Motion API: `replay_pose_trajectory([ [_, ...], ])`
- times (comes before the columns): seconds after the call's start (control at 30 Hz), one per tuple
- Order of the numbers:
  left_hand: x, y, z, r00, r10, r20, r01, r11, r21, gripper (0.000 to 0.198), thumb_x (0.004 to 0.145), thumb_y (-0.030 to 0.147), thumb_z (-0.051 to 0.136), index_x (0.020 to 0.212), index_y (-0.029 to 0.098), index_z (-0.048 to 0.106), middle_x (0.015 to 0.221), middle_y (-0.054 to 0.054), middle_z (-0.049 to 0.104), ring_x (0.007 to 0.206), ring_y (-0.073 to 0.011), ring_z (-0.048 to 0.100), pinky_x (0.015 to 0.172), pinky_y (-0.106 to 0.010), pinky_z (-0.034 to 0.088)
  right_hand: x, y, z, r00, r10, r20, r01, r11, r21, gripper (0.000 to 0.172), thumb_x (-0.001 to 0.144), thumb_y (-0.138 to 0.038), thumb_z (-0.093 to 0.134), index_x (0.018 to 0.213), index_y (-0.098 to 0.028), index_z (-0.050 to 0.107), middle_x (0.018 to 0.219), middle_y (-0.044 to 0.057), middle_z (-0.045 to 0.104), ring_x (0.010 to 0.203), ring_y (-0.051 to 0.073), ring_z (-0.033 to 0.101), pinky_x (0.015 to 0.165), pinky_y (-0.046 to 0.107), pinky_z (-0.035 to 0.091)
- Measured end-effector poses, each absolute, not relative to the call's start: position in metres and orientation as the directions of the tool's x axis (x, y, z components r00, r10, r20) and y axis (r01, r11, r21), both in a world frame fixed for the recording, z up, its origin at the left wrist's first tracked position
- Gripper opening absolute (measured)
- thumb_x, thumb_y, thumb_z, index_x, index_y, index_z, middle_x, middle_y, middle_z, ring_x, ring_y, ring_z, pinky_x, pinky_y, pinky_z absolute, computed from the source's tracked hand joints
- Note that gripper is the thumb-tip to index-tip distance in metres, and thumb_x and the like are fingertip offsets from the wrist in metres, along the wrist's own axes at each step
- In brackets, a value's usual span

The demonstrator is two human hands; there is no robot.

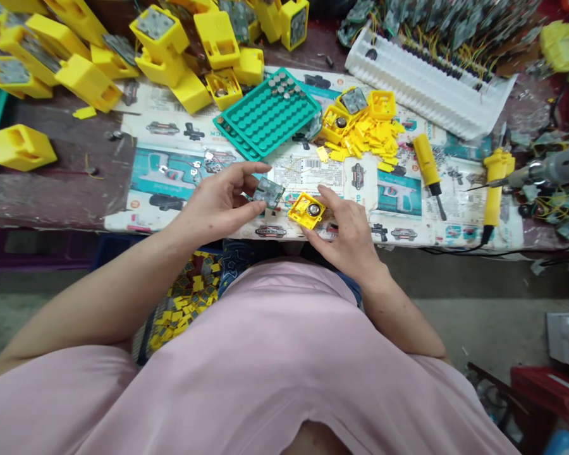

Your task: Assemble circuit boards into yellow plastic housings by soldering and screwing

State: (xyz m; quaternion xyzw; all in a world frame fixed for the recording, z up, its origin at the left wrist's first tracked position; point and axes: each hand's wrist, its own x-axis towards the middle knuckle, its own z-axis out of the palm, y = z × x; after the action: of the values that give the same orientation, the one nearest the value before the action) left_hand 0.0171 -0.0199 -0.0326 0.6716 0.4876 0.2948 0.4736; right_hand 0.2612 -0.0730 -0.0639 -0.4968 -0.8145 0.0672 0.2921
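My left hand (220, 202) pinches a small grey-green circuit board (268, 191) between thumb and fingers, just above the table's front edge. My right hand (348, 230) grips a small yellow plastic housing (306, 211) with a round metal part in it, right beside the board. The two pieces sit a few centimetres apart. Behind them lies a teal tray (265, 117) with round pockets, a few of them filled with button cells at its far corner.
A heap of small yellow parts (360, 133) lies right of the tray. Yellow housings (90, 82) are piled at the back left. A white slotted rack (431, 85) with wired boards, a yellow screwdriver (429, 167) and a soldering iron (495, 183) are at the right. A bin of parts (184, 309) sits below the table.
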Motion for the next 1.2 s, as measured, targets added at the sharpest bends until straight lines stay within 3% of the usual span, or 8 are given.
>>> replay_pose_trajectory([
  [0.13, 0.019, -0.020, -0.034, 0.343, 0.936, -0.079, 0.323, -0.038, 0.945, 0.045, 0.074, 0.037, 0.075, 0.116, 0.027, 0.062, 0.084, 0.002, 0.053, 0.076, -0.0109, 0.052, 0.062, -0.024, 0.047, 0.261, -0.073, -0.063, -0.341, 0.840, 0.423, 0.771, 0.507, -0.386, 0.064, 0.093, -0.039, 0.059, 0.149, -0.025, 0.034, 0.125, 0.008, 0.070, 0.104, 0.024, 0.066, 0.093, 0.041, 0.050],
  [0.27, 0.024, -0.019, -0.035, 0.334, 0.939, -0.085, 0.283, -0.014, 0.959, 0.041, 0.078, 0.033, 0.072, 0.115, 0.023, 0.060, 0.086, 0.002, 0.052, 0.075, -0.0090, 0.052, 0.062, -0.024, 0.046, 0.261, -0.074, -0.064, -0.341, 0.832, 0.438, 0.765, 0.516, -0.385, 0.062, 0.093, -0.039, 0.059, 0.148, -0.023, 0.036, 0.124, 0.009, 0.070, 0.104, 0.024, 0.065, 0.093, 0.040, 0.050],
  [0.43, 0.033, -0.019, -0.032, 0.329, 0.940, -0.093, 0.155, 0.043, 0.987, 0.044, 0.075, 0.039, 0.078, 0.112, 0.025, 0.058, 0.087, 0.003, 0.049, 0.073, -0.0087, 0.054, 0.065, -0.027, 0.055, 0.262, -0.074, -0.065, -0.331, 0.866, 0.376, 0.776, 0.476, -0.413, 0.063, 0.093, -0.041, 0.057, 0.150, -0.024, 0.036, 0.124, 0.009, 0.070, 0.107, 0.025, 0.065, 0.096, 0.043, 0.049],
  [0.67, 0.038, -0.024, -0.034, 0.346, 0.930, -0.122, 0.044, 0.114, 0.992, 0.042, 0.075, 0.035, 0.080, 0.111, 0.026, 0.061, 0.094, 0.002, 0.050, 0.072, -0.0082, 0.055, 0.061, -0.025, 0.061, 0.262, -0.074, -0.065, -0.334, 0.846, 0.414, 0.765, 0.500, -0.405, 0.064, 0.093, -0.040, 0.059, 0.150, -0.024, 0.035, 0.125, 0.008, 0.070, 0.105, 0.024, 0.065, 0.094, 0.042, 0.050],
  [0.83, 0.036, -0.023, -0.044, 0.303, 0.947, -0.108, 0.079, 0.087, 0.993, 0.043, 0.076, 0.037, 0.074, 0.114, 0.024, 0.058, 0.103, -0.005, 0.055, 0.080, -0.0147, 0.063, 0.060, -0.029, 0.061, 0.262, -0.073, -0.066, -0.341, 0.817, 0.465, 0.753, 0.534, -0.385, 0.060, 0.093, -0.038, 0.060, 0.147, -0.020, 0.039, 0.122, 0.009, 0.071, 0.102, 0.023, 0.066, 0.091, 0.039, 0.050],
  [1.07, 0.029, -0.022, -0.052, 0.331, 0.935, -0.128, 0.148, 0.083, 0.985, 0.040, 0.083, 0.036, 0.065, 0.119, 0.026, 0.052, 0.114, -0.009, 0.060, 0.088, -0.0202, 0.069, 0.064, -0.034, 0.062, 0.261, -0.073, -0.064, -0.326, 0.863, 0.386, 0.760, 0.482, -0.435, 0.060, 0.093, -0.041, 0.059, 0.148, -0.022, 0.041, 0.124, 0.010, 0.070, 0.106, 0.025, 0.066, 0.095, 0.042, 0.049],
  [1.2, 0.027, -0.021, -0.057, 0.344, 0.935, -0.082, 0.187, 0.017, 0.982, 0.036, 0.086, 0.036, 0.062, 0.119, 0.026, 0.050, 0.114, -0.009, 0.061, 0.087, -0.0195, 0.070, 0.065, -0.035, 0.063, 0.261, -0.073, -0.064, -0.328, 0.866, 0.377, 0.763, 0.478, -0.434, 0.060, 0.093, -0.040, 0.059, 0.147, -0.022, 0.041, 0.125, 0.010, 0.070, 0.107, 0.025, 0.066, 0.095, 0.042, 0.049],
])
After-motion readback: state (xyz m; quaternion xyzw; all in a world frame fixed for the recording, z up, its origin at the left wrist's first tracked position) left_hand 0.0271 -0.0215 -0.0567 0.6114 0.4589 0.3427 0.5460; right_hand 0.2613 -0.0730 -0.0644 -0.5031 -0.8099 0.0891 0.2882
